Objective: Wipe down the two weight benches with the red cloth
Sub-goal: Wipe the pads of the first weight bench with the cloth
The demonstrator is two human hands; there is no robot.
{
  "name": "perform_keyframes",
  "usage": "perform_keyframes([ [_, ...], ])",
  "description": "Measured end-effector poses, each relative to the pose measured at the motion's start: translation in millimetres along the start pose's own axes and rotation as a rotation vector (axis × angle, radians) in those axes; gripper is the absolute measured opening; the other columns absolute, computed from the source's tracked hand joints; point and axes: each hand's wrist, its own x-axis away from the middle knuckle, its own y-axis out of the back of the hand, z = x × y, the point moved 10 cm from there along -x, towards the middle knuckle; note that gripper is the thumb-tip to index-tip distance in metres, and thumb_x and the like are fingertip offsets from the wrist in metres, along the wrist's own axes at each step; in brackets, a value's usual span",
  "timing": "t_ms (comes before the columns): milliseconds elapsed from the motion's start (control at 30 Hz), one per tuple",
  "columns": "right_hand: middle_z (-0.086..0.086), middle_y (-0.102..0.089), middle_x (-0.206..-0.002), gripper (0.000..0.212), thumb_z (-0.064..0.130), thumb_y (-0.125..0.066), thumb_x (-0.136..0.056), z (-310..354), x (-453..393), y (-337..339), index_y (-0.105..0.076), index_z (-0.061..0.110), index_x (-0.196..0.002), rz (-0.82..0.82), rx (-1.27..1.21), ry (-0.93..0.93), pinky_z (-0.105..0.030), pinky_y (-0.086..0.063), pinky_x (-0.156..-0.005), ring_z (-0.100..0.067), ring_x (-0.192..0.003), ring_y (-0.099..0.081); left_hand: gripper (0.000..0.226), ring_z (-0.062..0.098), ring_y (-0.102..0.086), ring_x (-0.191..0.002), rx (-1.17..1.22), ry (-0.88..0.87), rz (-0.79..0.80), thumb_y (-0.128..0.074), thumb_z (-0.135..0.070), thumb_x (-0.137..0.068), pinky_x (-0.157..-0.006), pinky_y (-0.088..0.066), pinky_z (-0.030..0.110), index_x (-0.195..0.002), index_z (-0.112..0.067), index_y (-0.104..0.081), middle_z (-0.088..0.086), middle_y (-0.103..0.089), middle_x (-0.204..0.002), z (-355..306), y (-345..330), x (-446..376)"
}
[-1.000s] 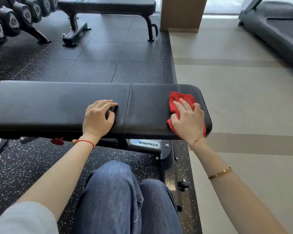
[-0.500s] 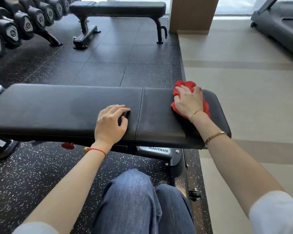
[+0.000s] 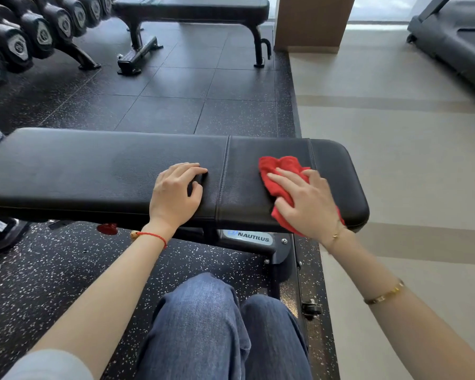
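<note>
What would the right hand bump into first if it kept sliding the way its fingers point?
The right hand, flat on the red cloth, points up-left across the near bench. It would likely cross the stitched seam first, then run off the pad's far edge; nothing else lies there.

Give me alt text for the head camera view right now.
A right hand presses a red cloth flat onto a black bench, while the left hand rests on the pad. A second bench stands behind.

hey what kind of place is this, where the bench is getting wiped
Most likely a gym: padded weight benches, a rack of dumbbells on black rubber flooring, and what looks like a treadmill at the far right.
</note>
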Motion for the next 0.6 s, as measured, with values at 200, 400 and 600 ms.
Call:
perform_keyframes([
  [200,0.017,-0.04,-0.151,0.047,0.038,-0.044,-0.092,-50,-38,3,-0.047,0.038,-0.139,-0.017,0.045,-0.216,-0.042,-0.027,-0.106,-0.033,-0.122,-0.036,0.032,0.017,-0.056,-0.123,-0.004,0.011,0.01,-0.055,-0.011,-0.089,-0.108,-0.039,0.039,-0.116,-0.023,-0.068,-0.005,-0.066,-0.125,-3,-1,0],
  [400,0.011,-0.04,-0.152,0.047,0.038,-0.039,-0.094,18,-76,-20,-0.046,0.032,-0.141,0.058,0.073,-0.105,-0.041,-0.028,-0.105,-0.034,-0.124,-0.036,0.032,0.017,-0.056,-0.122,-0.003,0.006,0.017,-0.054,-0.013,-0.089,-0.108,-0.04,0.04,-0.116,-0.024,-0.067,-0.006,-0.066,-0.124,-2,-1,0],
  [600,0.014,-0.044,-0.148,0.051,0.039,-0.044,-0.09,58,-31,-25,-0.047,0.035,-0.14,0.048,0.032,0.072,-0.043,-0.029,-0.106,-0.032,-0.126,-0.036,0.031,0.018,-0.056,-0.122,-0.006,-0.018,0.023,-0.055,-0.013,-0.09,-0.107,-0.041,0.042,-0.117,-0.023,-0.067,-0.004,-0.066,-0.125,-2,1,0],
])
